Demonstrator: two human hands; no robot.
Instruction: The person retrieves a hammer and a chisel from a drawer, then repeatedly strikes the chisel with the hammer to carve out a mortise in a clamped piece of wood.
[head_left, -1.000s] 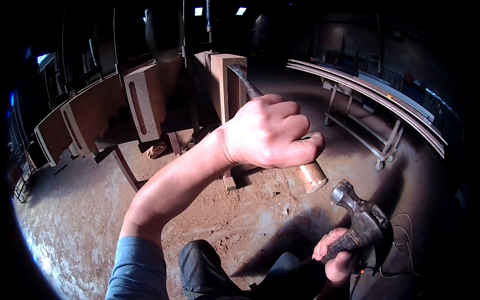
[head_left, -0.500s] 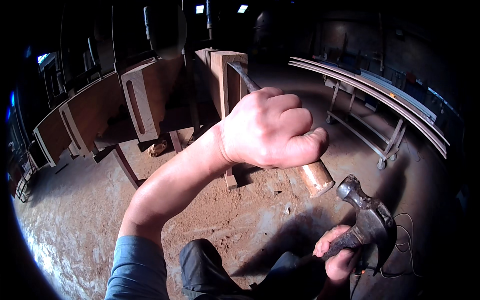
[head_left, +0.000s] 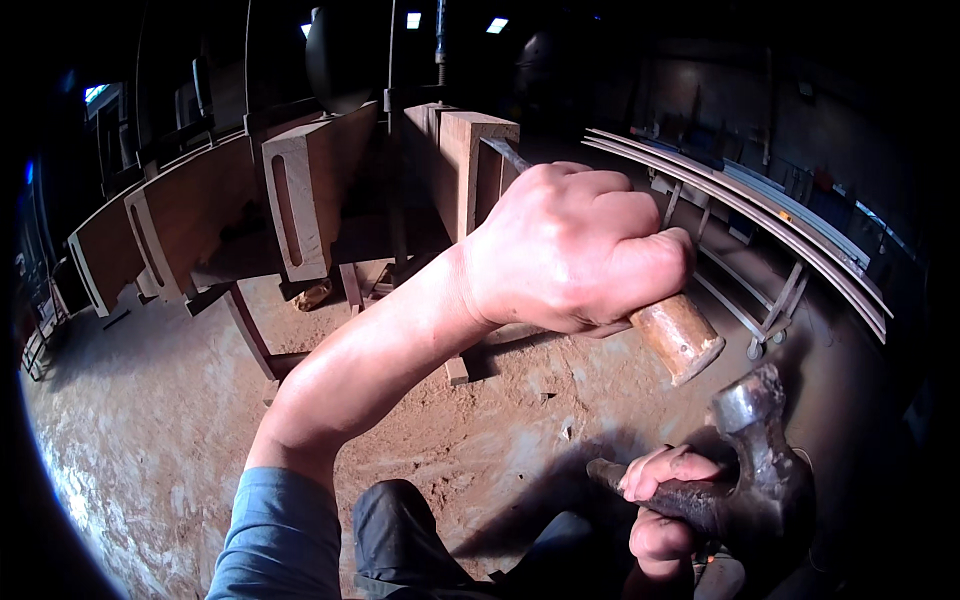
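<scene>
My left hand (head_left: 580, 250) is closed round a chisel (head_left: 680, 340); the butt of its worn wooden handle sticks out below my fist. The chisel's steel blade (head_left: 505, 152) reaches into the recess in the end of a thick wooden workpiece (head_left: 460, 165). At the lower right my right hand (head_left: 665, 500) grips a claw hammer (head_left: 752, 420) by its dark shaft. The hammer's worn striking face is near the handle's butt, with a small gap between them. My left fist hides the middle of the chisel.
To the left, several clamped timber pieces (head_left: 300, 200) with long slots in their ends stand on supports. A wheeled trolley (head_left: 790, 290) at the right carries long boards (head_left: 740, 200). Wood shavings (head_left: 430, 420) litter the floor below.
The hammer has shifted down and right in the picture, its head tilting differently. My left hand and the chisel appear further right, and the timbers have shifted slightly right as well.
</scene>
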